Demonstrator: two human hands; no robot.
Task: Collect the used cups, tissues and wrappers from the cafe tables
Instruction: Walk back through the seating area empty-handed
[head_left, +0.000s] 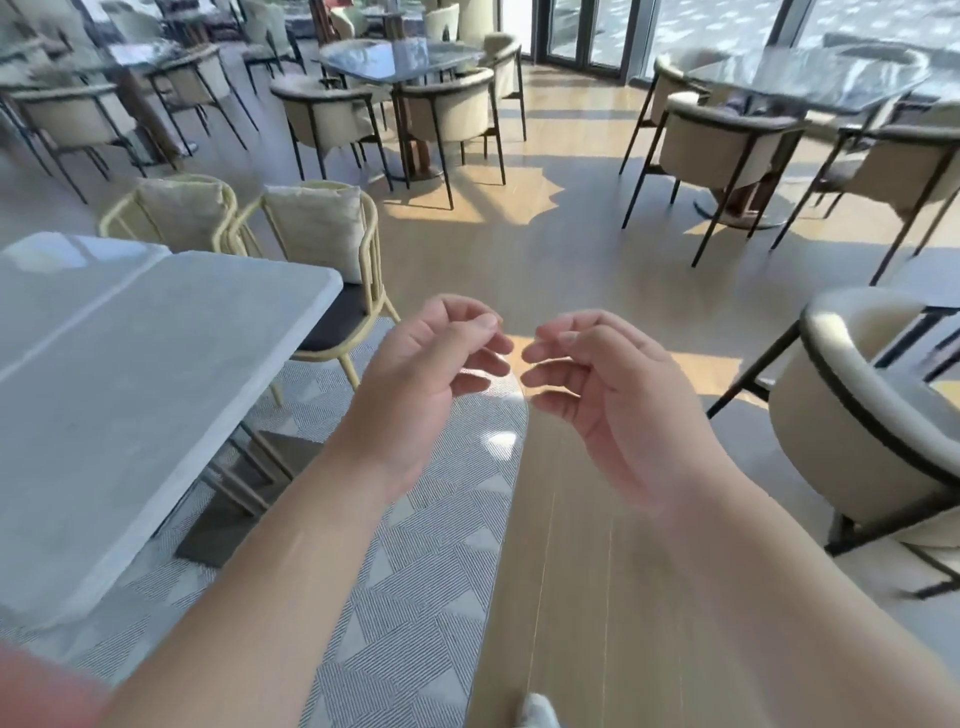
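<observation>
Both hands are raised before the person with nothing in them: the left hand (441, 358) and the right hand (613, 384) face each other, fingers (485, 322) loosely curled and released, tips close but apart. No used cup, tissue or wrapper shows anywhere, so neither its place nor its long axis can be told; the grey tabletop (156, 364) at the left shows no litter on its visible part. The likely slip is overlooking small litter on the dark, glare-washed tabletops (400, 57) further off.

Bare forearms — red sleeve (31, 686) (lower left)
</observation>
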